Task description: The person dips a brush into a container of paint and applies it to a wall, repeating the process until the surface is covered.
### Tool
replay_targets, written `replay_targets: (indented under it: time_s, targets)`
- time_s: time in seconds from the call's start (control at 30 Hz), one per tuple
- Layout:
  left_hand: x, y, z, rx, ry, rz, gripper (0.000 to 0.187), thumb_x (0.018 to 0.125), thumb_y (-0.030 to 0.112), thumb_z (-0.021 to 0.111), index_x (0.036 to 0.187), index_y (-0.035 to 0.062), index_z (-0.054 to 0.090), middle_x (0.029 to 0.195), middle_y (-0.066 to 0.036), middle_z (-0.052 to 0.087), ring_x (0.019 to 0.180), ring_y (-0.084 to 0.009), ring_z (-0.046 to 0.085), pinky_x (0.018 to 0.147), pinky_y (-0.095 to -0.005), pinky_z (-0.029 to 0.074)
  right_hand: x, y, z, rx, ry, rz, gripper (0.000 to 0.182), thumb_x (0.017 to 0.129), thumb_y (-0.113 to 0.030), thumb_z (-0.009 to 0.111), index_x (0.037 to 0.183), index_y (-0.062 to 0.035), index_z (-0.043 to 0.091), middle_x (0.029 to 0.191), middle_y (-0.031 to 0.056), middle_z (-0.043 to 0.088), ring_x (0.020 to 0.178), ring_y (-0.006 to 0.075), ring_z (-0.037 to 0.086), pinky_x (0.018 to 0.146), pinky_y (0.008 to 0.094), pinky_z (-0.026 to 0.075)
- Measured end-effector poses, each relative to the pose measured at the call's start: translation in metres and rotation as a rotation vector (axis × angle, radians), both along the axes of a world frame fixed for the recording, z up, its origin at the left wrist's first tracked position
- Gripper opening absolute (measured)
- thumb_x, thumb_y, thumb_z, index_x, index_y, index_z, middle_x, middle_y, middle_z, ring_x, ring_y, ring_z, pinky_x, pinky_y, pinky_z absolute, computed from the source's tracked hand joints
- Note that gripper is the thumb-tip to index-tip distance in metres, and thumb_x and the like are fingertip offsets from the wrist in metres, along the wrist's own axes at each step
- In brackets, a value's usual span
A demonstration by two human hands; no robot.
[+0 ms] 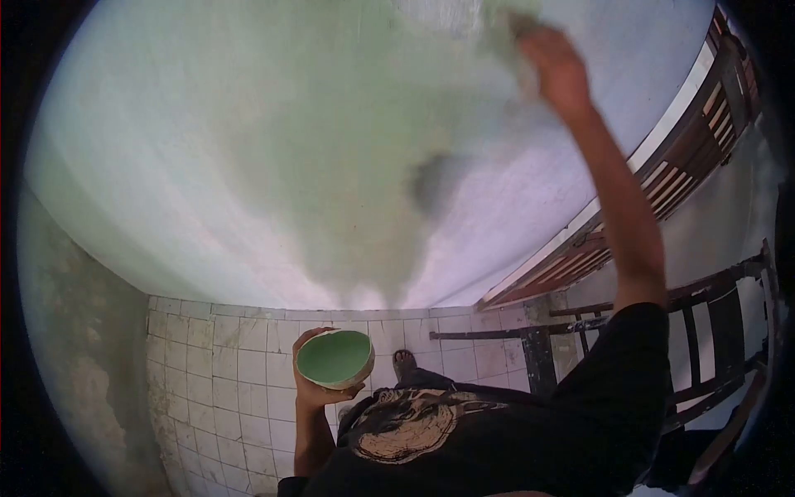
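My left hand [310, 389] is wrapped round a bowl [335, 359] from below and the side, low in front of my body. Pale green paint lies inside it, and the bowl tilts slightly. High on the right, my right hand [556, 70] is raised at the wall [331, 149], its fingers closed on what looks like a paintbrush [517, 26], smeared by motion. Whether its bristles touch the wall cannot be made out. Uneven green covers much of the wall, with a whiter patch near the top and paler areas low down.
A dark wooden piece of furniture with rails [542, 360] stands close on my right. Beyond it is a brown slatted wooden frame [691, 157]. White tiles [240, 398] cover the floor, where my foot [403, 360] shows. A stained grey wall [83, 356] rises at left.
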State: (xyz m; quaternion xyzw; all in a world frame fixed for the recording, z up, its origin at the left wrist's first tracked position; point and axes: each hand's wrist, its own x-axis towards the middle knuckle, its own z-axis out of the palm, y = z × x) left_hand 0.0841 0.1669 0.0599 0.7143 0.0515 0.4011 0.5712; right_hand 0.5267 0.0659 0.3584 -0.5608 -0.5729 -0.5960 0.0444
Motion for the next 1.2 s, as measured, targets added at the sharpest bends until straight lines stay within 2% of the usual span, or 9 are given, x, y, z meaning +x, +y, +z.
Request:
replay_targets:
  time_s: [0.13, 0.2, 0.33, 0.4, 0.5, 0.63, 0.73, 1.0, 1.2]
  targets:
    - [-0.016, -0.002, -0.006, -0.096, -0.049, 0.021, 0.099, 0.041, 0.017, 0.086, 0.122, 0.0000, 0.032, 0.114, -0.018, 0.047, 0.103, -0.0270, 0.053, 0.087, -0.0385, 0.046, -0.017, -0.008, -0.182, -0.162, 0.114, -0.065, 0.027, 0.070, -0.011, 0.061, 0.097, -0.0121, 0.058, 0.099, 0.0069, 0.058, 0.088, 0.0236, 0.058, 0.067, 0.0337, 0.052]
    - [-0.028, -0.002, -0.005, -0.186, -0.039, 0.036, 0.097, 0.042, 0.018, 0.086, 0.121, -0.0001, 0.033, 0.114, -0.017, 0.047, 0.104, -0.0270, 0.052, 0.087, -0.0381, 0.046, -0.041, -0.020, -0.243, -0.175, 0.607, 0.060, 0.024, 0.071, -0.006, 0.062, 0.094, -0.0085, 0.058, 0.095, 0.0091, 0.059, 0.088, 0.0242, 0.058, 0.065, 0.0346, 0.052]
    - [-0.050, 0.006, -0.005, -0.178, -0.038, 0.032, 0.095, 0.042, 0.019, 0.087, 0.120, -0.0002, 0.035, 0.115, -0.016, 0.046, 0.104, -0.0267, 0.052, 0.086, -0.0377, 0.046, -0.068, -0.015, -0.279, 0.460, 1.146, 0.285, 0.014, 0.081, -0.005, 0.056, 0.095, -0.0038, 0.054, 0.093, 0.0101, 0.058, 0.090, 0.0219, 0.058, 0.073, 0.0309, 0.050]
    - [-0.062, 0.008, -0.002, -0.141, -0.003, 0.048, 0.096, 0.041, 0.020, 0.087, 0.119, -0.0001, 0.036, 0.115, -0.016, 0.046, 0.104, -0.0268, 0.052, 0.086, -0.0376, 0.046, -0.068, -0.005, -0.254, 1.019, 1.857, 0.756, 0.015, 0.081, -0.009, 0.054, 0.095, -0.0035, 0.052, 0.096, 0.0069, 0.055, 0.085, 0.0194, 0.055, 0.073, 0.0319, 0.050]
    - [-0.076, 0.014, 0.003, 0.034, -0.008, 0.030, 0.098, 0.040, 0.019, 0.088, 0.120, -0.0003, 0.035, 0.114, -0.017, 0.047, 0.103, -0.0270, 0.053, 0.087, -0.0380, 0.046, -0.056, -0.001, -0.168, 1.090, 1.699, 1.272, 0.018, 0.086, -0.012, 0.050, 0.102, -0.0026, 0.048, 0.096, 0.0097, 0.053, 0.089, 0.0212, 0.053, 0.080, 0.0307, 0.049]
    - [-0.095, 0.010, 0.004, -0.045, -0.049, -0.027, 0.100, 0.040, 0.019, 0.089, 0.121, -0.0010, 0.034, 0.114, -0.018, 0.048, 0.104, -0.0276, 0.053, 0.087, -0.0390, 0.046, -0.078, 0.024, -0.085, 1.094, 1.247, 1.156, 0.018, 0.084, -0.003, 0.052, 0.100, -0.0007, 0.046, 0.096, 0.0114, 0.056, 0.088, 0.0211, 0.058, 0.077, 0.0336, 0.052]
    - [-0.109, 0.010, 0.000, -0.137, -0.056, -0.032, 0.102, 0.039, 0.020, 0.090, 0.122, -0.0006, 0.032, 0.113, -0.018, 0.050, 0.105, -0.0286, 0.053, 0.087, -0.0401, 0.046, -0.024, 0.051, -0.130, 1.017, 1.052, 0.828, 0.016, 0.081, -0.007, 0.059, 0.090, 0.0010, 0.048, 0.085, 0.0107, 0.057, 0.072, 0.0156, 0.058, 0.061, 0.0288, 0.053]
    - [-0.101, 0.038, -0.016, -0.001, 0.147, -0.048, 0.101, 0.041, 0.026, 0.087, 0.122, 0.0015, 0.031, 0.111, -0.016, 0.052, 0.102, -0.0261, 0.054, 0.088, -0.0391, 0.044, -0.094, 0.049, -0.327, 1.211, 1.526, 0.357, 0.015, 0.084, -0.008, 0.055, 0.090, -0.0026, 0.043, 0.087, 0.0131, 0.056, 0.075, 0.0199, 0.060, 0.060, 0.0320, 0.055]
    - [-0.024, 0.070, -0.007, 0.026, 0.010, -0.262, 0.097, 0.044, 0.025, 0.087, 0.120, 0.0013, 0.031, 0.111, -0.018, 0.053, 0.102, -0.0283, 0.054, 0.086, -0.0403, 0.045, -0.105, 0.045, -0.348, 1.499, 1.695, 0.579, 0.013, 0.080, -0.003, 0.058, 0.083, -0.0010, 0.046, 0.083, 0.0109, 0.056, 0.073, 0.0161, 0.057, 0.062, 0.0300, 0.054]
